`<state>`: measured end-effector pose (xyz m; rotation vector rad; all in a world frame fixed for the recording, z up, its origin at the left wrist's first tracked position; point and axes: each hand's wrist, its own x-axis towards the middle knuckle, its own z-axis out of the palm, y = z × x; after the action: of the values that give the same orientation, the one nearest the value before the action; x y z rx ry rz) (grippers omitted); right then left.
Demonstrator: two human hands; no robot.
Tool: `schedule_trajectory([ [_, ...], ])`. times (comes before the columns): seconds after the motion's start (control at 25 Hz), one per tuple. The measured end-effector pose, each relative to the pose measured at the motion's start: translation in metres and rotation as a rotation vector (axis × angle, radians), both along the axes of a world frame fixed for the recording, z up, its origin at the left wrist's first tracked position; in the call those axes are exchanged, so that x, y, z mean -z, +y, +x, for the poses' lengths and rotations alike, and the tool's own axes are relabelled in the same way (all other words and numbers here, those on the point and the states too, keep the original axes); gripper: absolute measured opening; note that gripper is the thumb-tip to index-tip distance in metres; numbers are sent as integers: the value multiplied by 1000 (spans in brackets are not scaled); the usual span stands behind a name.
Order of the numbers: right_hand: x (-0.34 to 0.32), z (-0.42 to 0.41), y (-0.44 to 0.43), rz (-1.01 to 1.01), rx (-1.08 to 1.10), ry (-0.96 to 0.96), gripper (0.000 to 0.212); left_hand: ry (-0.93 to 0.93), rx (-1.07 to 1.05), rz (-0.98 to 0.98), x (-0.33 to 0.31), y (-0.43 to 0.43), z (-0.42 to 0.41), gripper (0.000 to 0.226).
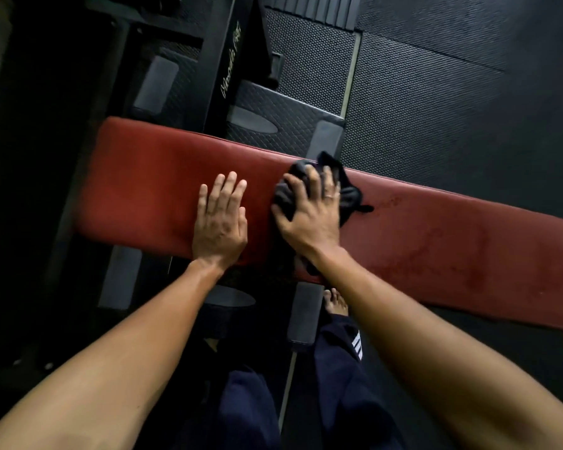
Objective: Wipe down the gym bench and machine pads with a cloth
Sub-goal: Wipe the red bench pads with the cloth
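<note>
A long red padded gym bench runs from left to right across the view. My right hand presses a crumpled black cloth flat on the middle of the pad, fingers spread over it. My left hand lies flat on the pad just left of the cloth, fingers together, holding nothing. Darker damp streaks show on the pad to the right of the cloth.
The bench's black frame with pale lettering and its grey feet stand beyond the pad. Textured black rubber floor mats spread to the right. My bare foot and dark trousers are below the bench.
</note>
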<state>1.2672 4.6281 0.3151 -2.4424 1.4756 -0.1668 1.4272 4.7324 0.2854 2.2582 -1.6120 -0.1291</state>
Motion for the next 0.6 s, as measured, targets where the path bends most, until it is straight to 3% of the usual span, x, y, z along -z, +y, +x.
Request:
schedule_trajectory([
  [0.08, 2, 3, 35, -5, -181, -15, 63, -25, 7, 5, 1, 4, -5, 52],
  [0.24, -2, -89, 53, -49, -534, 62, 66, -35, -13, 29, -1, 4, -7, 55],
  [0.36, -5, -113, 28, -26, -257, 90, 68, -58, -24, 30, -2, 3, -10, 56],
  [0.44, -5, -76, 37, -24, -28, 101, 69, -76, -24, 27, 1, 3, -10, 56],
  [0.6, 0, 4, 96, 20, -209, 21, 78, -121, -11, -1, 6, 5, -5, 53],
])
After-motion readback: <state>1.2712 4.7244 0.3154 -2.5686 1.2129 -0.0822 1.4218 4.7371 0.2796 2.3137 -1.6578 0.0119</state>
